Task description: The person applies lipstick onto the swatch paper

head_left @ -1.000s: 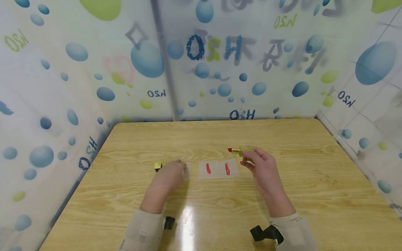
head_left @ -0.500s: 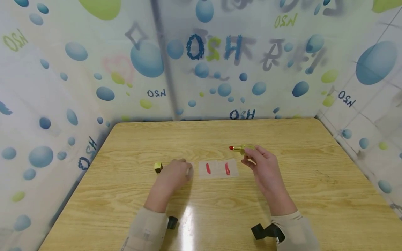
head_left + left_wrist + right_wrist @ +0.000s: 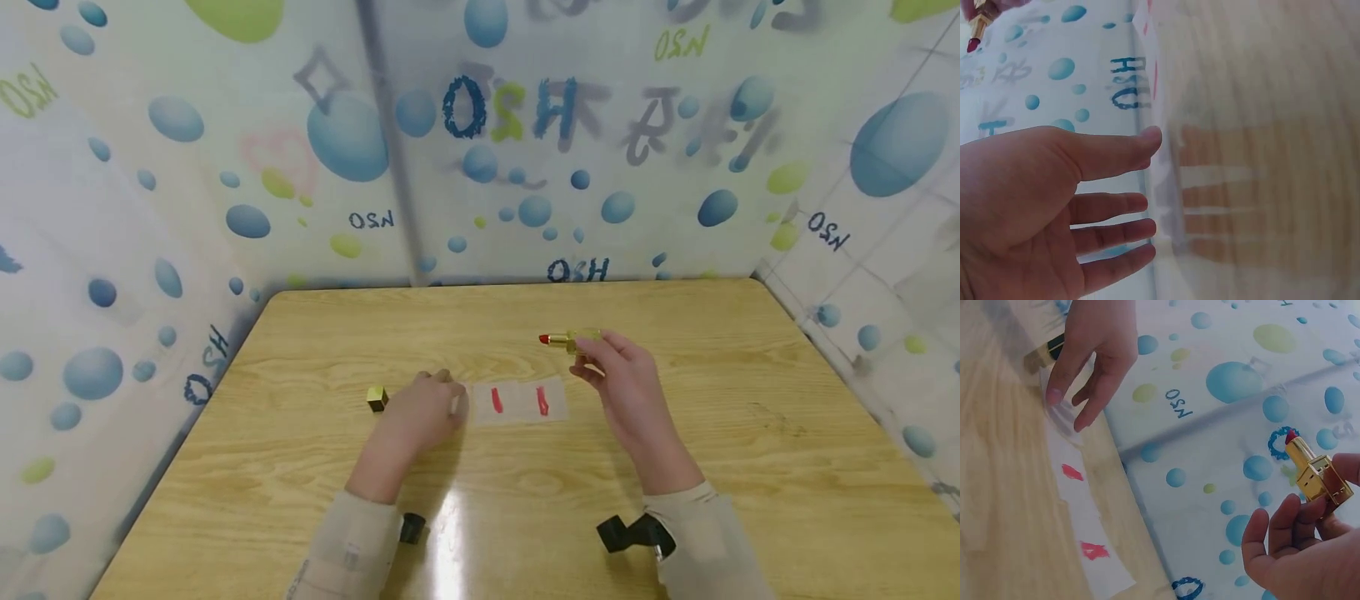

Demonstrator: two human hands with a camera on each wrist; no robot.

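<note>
My right hand [image 3: 622,375] pinches a gold lipstick [image 3: 1316,472] between thumb and fingers, raised above the table. Its red tip [image 3: 544,339] is bare and points left in the head view. My left hand [image 3: 423,410] is low over the table, fingers nearly straight. Its fingertips touch a whitish slip of paper [image 3: 1063,419], mostly hidden under the hand in the head view. To the right of that slip lie pale paper pieces [image 3: 519,408] in a row, with two red streaks [image 3: 542,401] on them. Left of the left hand stands a small gold lipstick cap [image 3: 377,399].
The wood-grain table [image 3: 675,533] reaches back to a wall [image 3: 637,242] printed with bubbles and lettering. Black straps [image 3: 637,533] with small cameras sit at the wrists. Light glares on the tabletop near the front.
My left hand has moved slightly right with the paper slip, up to the streaked pieces. My right hand has risen a little with the lipstick.
</note>
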